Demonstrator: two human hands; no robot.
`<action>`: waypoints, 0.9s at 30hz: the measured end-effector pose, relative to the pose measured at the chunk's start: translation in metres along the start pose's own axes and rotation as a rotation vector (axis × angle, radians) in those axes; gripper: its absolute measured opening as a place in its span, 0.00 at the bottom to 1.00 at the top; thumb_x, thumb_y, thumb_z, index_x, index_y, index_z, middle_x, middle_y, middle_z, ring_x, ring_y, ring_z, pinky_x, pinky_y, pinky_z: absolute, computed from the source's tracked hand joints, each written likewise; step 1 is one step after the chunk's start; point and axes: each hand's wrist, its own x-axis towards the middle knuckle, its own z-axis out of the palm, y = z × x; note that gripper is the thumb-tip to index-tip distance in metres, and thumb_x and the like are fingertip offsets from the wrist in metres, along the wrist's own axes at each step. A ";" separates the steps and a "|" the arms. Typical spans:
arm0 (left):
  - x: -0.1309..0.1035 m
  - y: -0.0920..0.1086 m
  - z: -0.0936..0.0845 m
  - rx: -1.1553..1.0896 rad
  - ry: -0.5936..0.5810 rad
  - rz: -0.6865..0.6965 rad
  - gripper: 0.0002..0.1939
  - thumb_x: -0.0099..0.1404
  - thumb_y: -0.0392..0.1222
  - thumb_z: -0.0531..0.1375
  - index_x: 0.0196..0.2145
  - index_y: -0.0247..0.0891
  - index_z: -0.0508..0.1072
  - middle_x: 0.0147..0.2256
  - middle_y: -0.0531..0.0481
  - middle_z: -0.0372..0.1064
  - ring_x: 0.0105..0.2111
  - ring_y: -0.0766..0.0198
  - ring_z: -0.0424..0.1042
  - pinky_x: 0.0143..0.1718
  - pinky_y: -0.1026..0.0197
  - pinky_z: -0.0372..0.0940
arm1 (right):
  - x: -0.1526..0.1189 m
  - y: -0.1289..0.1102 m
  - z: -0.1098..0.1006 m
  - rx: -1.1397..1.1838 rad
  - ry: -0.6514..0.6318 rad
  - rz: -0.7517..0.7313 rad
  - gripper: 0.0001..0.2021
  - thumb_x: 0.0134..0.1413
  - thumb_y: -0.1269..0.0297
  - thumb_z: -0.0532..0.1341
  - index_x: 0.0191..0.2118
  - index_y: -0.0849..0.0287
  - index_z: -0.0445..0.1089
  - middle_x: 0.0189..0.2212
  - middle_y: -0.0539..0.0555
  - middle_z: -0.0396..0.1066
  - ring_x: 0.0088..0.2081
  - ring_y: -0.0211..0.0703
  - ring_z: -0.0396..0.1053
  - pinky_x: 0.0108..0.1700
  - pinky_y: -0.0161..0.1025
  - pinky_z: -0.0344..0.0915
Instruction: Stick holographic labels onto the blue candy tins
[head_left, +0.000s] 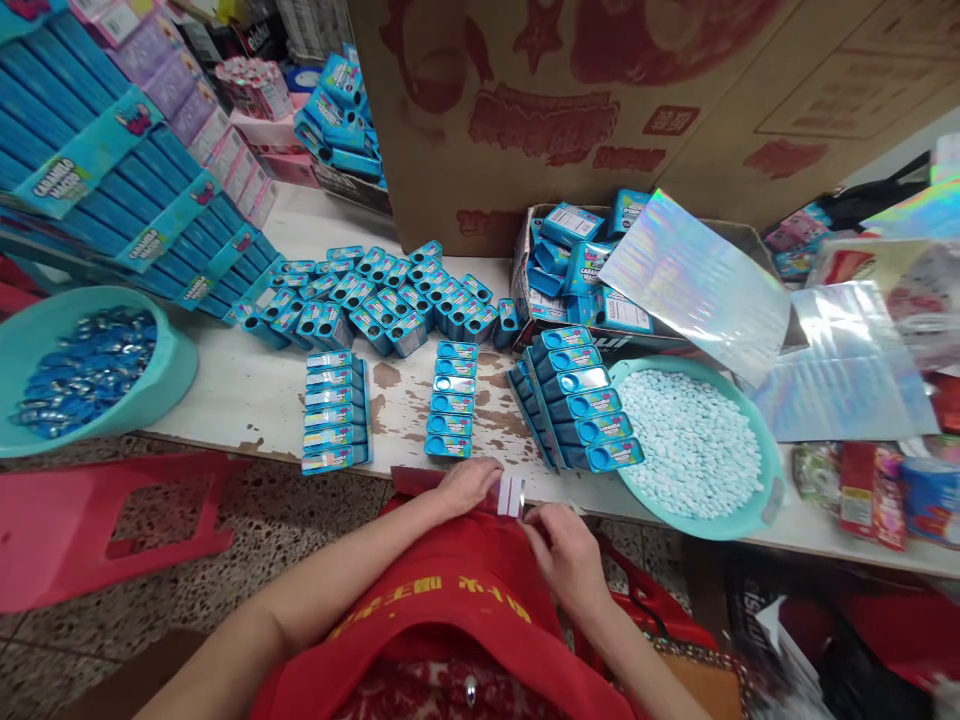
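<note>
My left hand (470,486) is closed on a dark red strip (416,482) at the table's front edge, just above my red apron. Beside its fingers, a small piece with white stripes (511,496) lies at the strip's right end. My right hand (559,540) is closed, its fingertips by that striped piece; what they hold, if anything, is too small to make out. In front of my hands stands a column of blue tins (452,403). Another row of tins (330,412) is to the left, and a slanted double row (589,405) is to the right.
A teal basin of blue wrapped pieces (174,350) is at left, near stacked blue boxes (135,235). A basin of pale pellets (771,490) is at right. Behind are many blue tins (390,300), an open carton (520,262), shiny sheets (697,275) and a large cardboard box (465,190).
</note>
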 end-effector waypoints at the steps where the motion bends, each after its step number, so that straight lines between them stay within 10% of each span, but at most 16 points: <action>1: -0.004 0.002 -0.002 -0.122 0.015 0.082 0.18 0.68 0.44 0.44 0.47 0.38 0.68 0.49 0.44 0.68 0.50 0.60 0.66 0.51 0.59 0.58 | 0.003 -0.004 -0.006 0.099 0.006 0.076 0.07 0.58 0.65 0.55 0.29 0.58 0.64 0.24 0.51 0.67 0.28 0.39 0.64 0.32 0.35 0.58; 4: -0.019 0.009 -0.008 -0.562 -0.025 0.216 0.20 0.65 0.48 0.50 0.50 0.37 0.66 0.49 0.44 0.68 0.48 0.60 0.67 0.49 0.59 0.60 | 0.014 -0.012 -0.015 0.340 0.014 0.283 0.09 0.55 0.59 0.58 0.27 0.57 0.64 0.23 0.49 0.66 0.25 0.37 0.63 0.29 0.33 0.59; 8: -0.036 0.010 -0.014 -0.741 -0.019 -0.016 0.12 0.59 0.48 0.56 0.31 0.35 0.70 0.25 0.52 0.69 0.28 0.65 0.69 0.33 0.63 0.63 | 0.030 -0.020 0.000 0.590 0.040 0.498 0.12 0.50 0.54 0.61 0.26 0.57 0.65 0.20 0.47 0.65 0.23 0.37 0.62 0.27 0.34 0.59; 17: -0.066 -0.038 -0.071 -0.258 0.238 -0.119 0.09 0.62 0.41 0.48 0.39 0.39 0.63 0.21 0.58 0.60 0.23 0.67 0.61 0.27 0.66 0.56 | 0.076 -0.043 0.087 0.590 0.180 0.545 0.14 0.44 0.51 0.62 0.22 0.58 0.70 0.30 0.52 0.61 0.35 0.44 0.61 0.40 0.41 0.60; 27: -0.045 -0.061 -0.081 -0.183 0.242 -0.082 0.04 0.63 0.38 0.46 0.36 0.40 0.57 0.26 0.56 0.59 0.27 0.67 0.60 0.30 0.66 0.56 | 0.100 -0.044 0.109 0.407 0.280 0.447 0.11 0.48 0.57 0.61 0.22 0.58 0.69 0.29 0.53 0.58 0.36 0.46 0.59 0.42 0.42 0.59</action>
